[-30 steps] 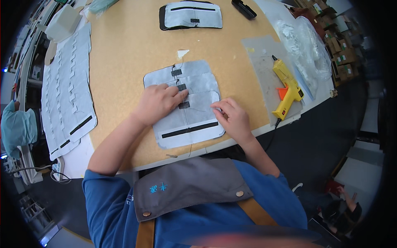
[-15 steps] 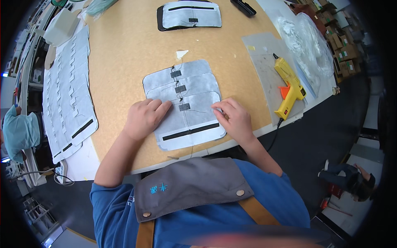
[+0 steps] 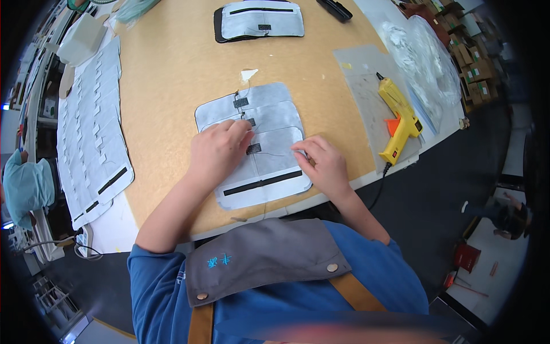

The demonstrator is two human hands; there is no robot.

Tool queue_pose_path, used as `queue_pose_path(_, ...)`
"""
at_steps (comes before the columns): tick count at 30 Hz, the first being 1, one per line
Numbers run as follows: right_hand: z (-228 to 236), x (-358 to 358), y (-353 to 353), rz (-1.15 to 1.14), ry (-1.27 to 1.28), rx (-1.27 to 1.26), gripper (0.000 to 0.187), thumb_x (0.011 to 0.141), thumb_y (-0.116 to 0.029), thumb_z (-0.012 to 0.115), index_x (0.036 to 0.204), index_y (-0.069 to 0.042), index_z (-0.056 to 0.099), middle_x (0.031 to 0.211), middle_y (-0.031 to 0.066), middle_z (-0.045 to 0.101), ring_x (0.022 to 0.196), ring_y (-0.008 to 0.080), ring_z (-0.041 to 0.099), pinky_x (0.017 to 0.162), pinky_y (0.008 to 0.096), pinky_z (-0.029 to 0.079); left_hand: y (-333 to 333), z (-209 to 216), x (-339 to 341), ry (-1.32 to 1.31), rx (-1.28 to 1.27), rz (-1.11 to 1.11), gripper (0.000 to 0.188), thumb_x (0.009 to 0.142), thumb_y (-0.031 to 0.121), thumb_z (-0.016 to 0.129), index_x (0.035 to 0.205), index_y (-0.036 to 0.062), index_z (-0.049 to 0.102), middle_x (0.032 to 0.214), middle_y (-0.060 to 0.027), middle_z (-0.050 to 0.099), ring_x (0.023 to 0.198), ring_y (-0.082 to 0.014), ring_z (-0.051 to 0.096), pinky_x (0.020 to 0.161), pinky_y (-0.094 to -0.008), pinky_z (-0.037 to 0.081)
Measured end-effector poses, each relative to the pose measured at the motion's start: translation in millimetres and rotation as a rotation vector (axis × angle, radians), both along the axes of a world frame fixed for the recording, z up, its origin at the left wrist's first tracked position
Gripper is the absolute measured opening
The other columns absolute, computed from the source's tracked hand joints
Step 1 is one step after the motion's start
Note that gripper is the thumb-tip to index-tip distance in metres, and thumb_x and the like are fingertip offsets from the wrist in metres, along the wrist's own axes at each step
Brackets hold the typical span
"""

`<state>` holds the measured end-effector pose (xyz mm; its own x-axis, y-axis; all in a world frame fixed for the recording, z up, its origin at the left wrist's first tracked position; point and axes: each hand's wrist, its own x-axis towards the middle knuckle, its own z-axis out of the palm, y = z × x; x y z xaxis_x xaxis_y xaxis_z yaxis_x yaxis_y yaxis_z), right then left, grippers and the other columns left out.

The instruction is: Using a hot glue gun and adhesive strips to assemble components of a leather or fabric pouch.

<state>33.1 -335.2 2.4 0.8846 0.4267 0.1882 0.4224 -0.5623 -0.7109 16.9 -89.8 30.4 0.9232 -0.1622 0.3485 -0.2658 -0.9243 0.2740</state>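
Note:
A stack of light grey, rounded fabric panels [image 3: 275, 112] lies on the table in front of me, overlapped in steps. Down its middle run small black patches [image 3: 241, 102] with thin dark wires; a black strip [image 3: 263, 183] crosses the nearest panel. My left hand [image 3: 220, 148] rests over the left side, its bent fingertips together at the middle patch and wire, and what they pinch is hidden. At the right edge, my right hand [image 3: 325, 164] is closed in a pinch. A thin wire [image 3: 278, 154] runs from the lowest patch to its fingertips.
A yellow glue gun [image 3: 399, 117] lies on a grey sheet [image 3: 358, 74] at right, beside clear plastic bags [image 3: 427, 63]. Similar panels [image 3: 94, 137] cover the left side. Another stack [image 3: 266, 20] and a black tool [image 3: 335, 10] lie at the far side. Two people are in the background.
My left hand has moved up and right from the panels' left edge to the middle patch. The right hand holds its place. The background person at right has shifted.

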Motion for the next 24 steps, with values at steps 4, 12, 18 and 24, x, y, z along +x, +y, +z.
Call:
queue_pose_path(4, 0, 0, 0, 0.005, 0.007, -0.002, 0.009, 0.085, -0.012, 0.070, 0.094, -0.013, 0.069, 0.088, 0.0018, 0.064, 0.073, 0.0224, 0.064, 0.064, 0.0343, 0.050, -12, -7, 10, 0.203, 0.044, 0.035, 0.008, 0.084, 0.017, 0.068, 0.089, 0.0125, 0.064, 0.078, -0.0045, 0.068, 0.070, -0.0260, 0.067, 0.060, -0.0387, 0.053)
queue_pose_path(12, -1, 1, -1, 0.004, -0.006, 0.001, 0.010, 0.085, -0.011, 0.070, 0.094, -0.013, 0.069, 0.089, 0.0019, 0.064, 0.078, 0.0233, 0.064, 0.066, 0.0346, 0.051, 1, -8, 17, 0.338, -0.117, 0.101, 0.011, 0.082, 0.016, 0.066, 0.088, 0.0080, 0.063, 0.077, -0.0088, 0.067, 0.068, -0.0268, 0.066, 0.061, -0.0368, 0.052)
queue_pose_path(18, -1, 1, -1, 0.006, 0.001, 0.002, 0.010, 0.085, -0.011, 0.070, 0.094, -0.013, 0.069, 0.088, 0.0019, 0.064, 0.076, 0.0226, 0.064, 0.065, 0.0342, 0.050, 29, -8, -3, 0.433, -0.286, 0.343, 0.011, 0.083, 0.015, 0.065, 0.090, 0.0063, 0.061, 0.072, -0.0104, 0.065, 0.065, -0.0242, 0.064, 0.062, -0.0366, 0.050)
queue_pose_path(24, -1, 0, 1, -0.004, 0.005, 0.003, 0.010, 0.084, -0.011, 0.070, 0.094, -0.013, 0.069, 0.088, 0.0016, 0.063, 0.073, 0.0220, 0.063, 0.064, 0.0339, 0.049, 31, -10, -11, 0.339, -0.152, 0.342, 0.012, 0.086, 0.018, 0.065, 0.095, 0.0103, 0.061, 0.074, -0.0080, 0.068, 0.068, -0.0271, 0.067, 0.061, -0.0380, 0.052)
